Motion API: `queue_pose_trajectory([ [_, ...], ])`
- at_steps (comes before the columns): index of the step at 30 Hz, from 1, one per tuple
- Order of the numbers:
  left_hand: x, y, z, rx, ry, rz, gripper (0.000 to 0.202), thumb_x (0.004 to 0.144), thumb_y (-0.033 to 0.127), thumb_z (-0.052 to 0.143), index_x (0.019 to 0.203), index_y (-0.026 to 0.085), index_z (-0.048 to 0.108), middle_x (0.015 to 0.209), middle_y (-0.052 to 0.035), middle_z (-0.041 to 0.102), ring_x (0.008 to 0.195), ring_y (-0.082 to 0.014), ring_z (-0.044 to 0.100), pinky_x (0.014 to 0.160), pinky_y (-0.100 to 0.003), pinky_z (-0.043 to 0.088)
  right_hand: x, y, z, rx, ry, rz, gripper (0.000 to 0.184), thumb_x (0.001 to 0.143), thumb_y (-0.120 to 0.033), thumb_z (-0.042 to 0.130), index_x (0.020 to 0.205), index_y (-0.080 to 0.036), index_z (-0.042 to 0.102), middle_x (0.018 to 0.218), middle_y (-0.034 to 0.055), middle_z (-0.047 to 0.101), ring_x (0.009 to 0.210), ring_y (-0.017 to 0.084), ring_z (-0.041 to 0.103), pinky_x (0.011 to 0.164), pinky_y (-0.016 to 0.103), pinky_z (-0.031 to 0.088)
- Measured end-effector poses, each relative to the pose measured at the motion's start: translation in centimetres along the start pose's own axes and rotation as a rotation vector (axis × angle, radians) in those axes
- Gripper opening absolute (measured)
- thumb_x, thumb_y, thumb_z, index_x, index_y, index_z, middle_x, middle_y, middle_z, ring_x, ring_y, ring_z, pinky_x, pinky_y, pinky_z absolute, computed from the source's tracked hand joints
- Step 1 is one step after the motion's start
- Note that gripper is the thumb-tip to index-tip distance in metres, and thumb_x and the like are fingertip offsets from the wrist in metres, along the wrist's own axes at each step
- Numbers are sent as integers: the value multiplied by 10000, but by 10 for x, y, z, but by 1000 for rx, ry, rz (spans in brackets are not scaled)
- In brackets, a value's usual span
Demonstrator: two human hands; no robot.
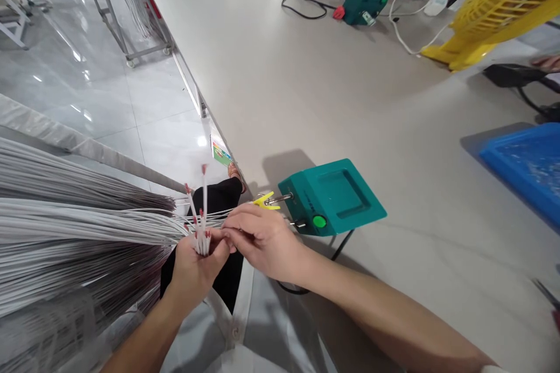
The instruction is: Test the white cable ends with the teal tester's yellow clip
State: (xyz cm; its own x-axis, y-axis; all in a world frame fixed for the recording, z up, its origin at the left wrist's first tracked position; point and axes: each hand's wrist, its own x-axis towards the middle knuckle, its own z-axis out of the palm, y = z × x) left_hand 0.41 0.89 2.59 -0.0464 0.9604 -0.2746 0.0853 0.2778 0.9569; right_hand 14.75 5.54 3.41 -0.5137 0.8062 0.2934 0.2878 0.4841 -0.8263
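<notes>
Your left hand is closed round a bunch of red-tipped tubes, their long axis pointing away from you, and here's your right hand just to their right, fingertips pinched together by the left thumb; can't tell what's between. Pale wires run crosswise from your left, toward the yellow clip by the green device, near the table edge; yellow fan and blue tray farther right.

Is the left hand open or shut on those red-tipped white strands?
Shut: the left hand curls around the red-tipped white strands, their ends sticking out past its thumb and fingers.
</notes>
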Motion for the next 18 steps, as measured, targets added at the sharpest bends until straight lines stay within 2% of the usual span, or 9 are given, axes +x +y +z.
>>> queue_pose_trajectory([
  [3, -2, -5, 0, -35, 40, -68, 178, 754, 279, 611, 634, 148, 620, 480, 39, 491, 438, -70, 389, 411, -185, 301, -1, 0, 1, -58, 4, 15, 154, 822, -127, 467, 723, -154, 581, 757, 50, 613, 727, 134, 569, 642, 241, 459],
  [6, -4, -6, -2, -121, 130, -130, 190, 758, 331, 622, 704, 149, 618, 548, 23, 546, 433, -69, 393, 397, -188, 297, -2, 0, 0, -73, 20, 64, 179, 826, -138, 452, 679, -160, 552, 682, 32, 589, 655, 127, 539, 595, 239, 433],
  [8, -4, -4, -4, -139, 138, -133, 185, 759, 330, 625, 732, 147, 621, 609, 3, 585, 452, -71, 418, 410, -190, 315, -2, 0, -1, -62, 29, 83, 174, 829, -151, 445, 692, -159, 552, 667, 31, 574, 634, 127, 525, 581, 243, 428],
  [12, -2, -3, -5, -162, 111, -126, 186, 757, 323, 632, 722, 141, 620, 609, -2, 584, 444, -63, 409, 399, -184, 305, -1, -1, -3, 12, 117, 114, 131, 837, -185, 460, 855, -150, 585, 801, 65, 608, 705, 135, 561, 577, 239, 453],
  [14, -2, -3, -4, -187, 75, -128, 193, 760, 324, 634, 703, 140, 616, 593, 4, 571, 434, -53, 392, 393, -178, 293, 1, -2, -3, 56, 84, 123, 129, 829, -192, 491, 902, -155, 590, 870, 71, 622, 730, 129, 580, 560, 221, 461],
  [16, -2, -5, -4, -192, 13, -134, 202, 763, 321, 633, 682, 137, 618, 556, 12, 544, 424, -48, 379, 386, -174, 281, 2, -1, -3, 82, 2, 91, 122, 837, -161, 483, 787, -161, 595, 799, 44, 630, 715, 113, 582, 589, 211, 465],
  [18, -2, -8, -3, -184, -31, -129, 205, 770, 318, 626, 678, 135, 627, 502, 24, 507, 406, -48, 368, 373, -172, 266, 3, 1, -3, 32, -59, 6, 224, 853, -127, 443, 667, -159, 564, 715, 29, 618, 734, 111, 579, 654, 217, 466],
])
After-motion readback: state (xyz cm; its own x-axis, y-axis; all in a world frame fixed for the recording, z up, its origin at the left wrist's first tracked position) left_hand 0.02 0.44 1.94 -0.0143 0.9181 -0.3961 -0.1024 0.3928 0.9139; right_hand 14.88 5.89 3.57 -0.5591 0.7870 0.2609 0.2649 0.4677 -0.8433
